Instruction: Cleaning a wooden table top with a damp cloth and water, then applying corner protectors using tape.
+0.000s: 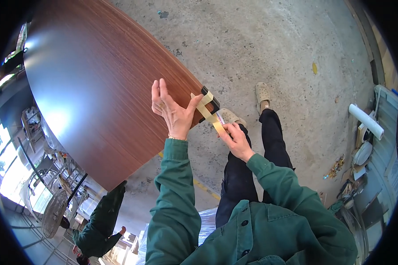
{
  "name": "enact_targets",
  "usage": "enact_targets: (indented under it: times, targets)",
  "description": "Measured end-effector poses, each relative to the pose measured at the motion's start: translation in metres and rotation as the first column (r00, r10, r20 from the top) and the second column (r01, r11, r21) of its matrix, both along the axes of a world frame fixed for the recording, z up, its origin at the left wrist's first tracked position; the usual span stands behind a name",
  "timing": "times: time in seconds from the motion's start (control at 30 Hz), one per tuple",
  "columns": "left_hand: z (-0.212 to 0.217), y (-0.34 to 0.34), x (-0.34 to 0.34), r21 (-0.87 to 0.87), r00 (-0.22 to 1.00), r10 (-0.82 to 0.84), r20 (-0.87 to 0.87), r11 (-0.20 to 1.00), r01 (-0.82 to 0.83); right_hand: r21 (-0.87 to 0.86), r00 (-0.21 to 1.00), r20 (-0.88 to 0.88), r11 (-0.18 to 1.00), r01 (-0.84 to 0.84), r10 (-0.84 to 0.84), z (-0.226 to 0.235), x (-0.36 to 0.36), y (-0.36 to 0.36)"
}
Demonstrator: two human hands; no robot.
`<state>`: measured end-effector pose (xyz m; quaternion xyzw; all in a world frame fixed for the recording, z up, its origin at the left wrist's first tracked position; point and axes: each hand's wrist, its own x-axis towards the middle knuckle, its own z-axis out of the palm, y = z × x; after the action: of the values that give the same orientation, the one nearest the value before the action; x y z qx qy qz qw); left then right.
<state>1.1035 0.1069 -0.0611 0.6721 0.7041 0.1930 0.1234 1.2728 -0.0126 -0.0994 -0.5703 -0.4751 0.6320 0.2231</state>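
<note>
A wood-grain board (115, 84) with a dark reddish-brown face fills the left and upper left. A black corner protector (215, 106) sits on its corner nearest me, with pale yellow masking tape (204, 102) across it. My left hand (173, 110) is over the board beside this corner. Its fingers are stretched out, and its thumb lies against the tape. Just off the corner, my right hand (237, 139) is closed on a tape roll (218, 126), partly hidden by my fingers. A pale strip runs between the roll and the corner.
My feet in beige clogs (263, 93) stand on the concrete floor (269, 48) by the corner. At lower left another person in dark green (95, 234) is near the board. A white roll (366, 121) and stacked items line the right side. Metal-framed chairs (53, 198) stand at left.
</note>
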Motion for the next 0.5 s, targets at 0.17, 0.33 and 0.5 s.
enact_targets:
  times: [0.17, 0.33, 0.5]
  targets:
    - [0.024, -0.020, 0.000, 0.219, 0.944, 0.123, 0.306, 0.956, -0.196, 0.211, 0.980, 0.061, 0.957, -0.199, 0.190, -0.034, 0.013, 0.009]
    - [0.039, -0.096, 0.021, -0.665, -0.015, 0.675, 0.738, 0.731, 0.152, 0.427, 0.943, 0.174, 0.842, -0.331, 0.282, -0.097, 0.005, 0.053]
    - [-0.040, -0.119, 0.017, -0.616, -0.811, 0.583, 0.044, 0.655, 0.437, 0.696, 0.894, 0.190, 0.587, -0.414, 0.406, -0.120, -0.026, 0.118]
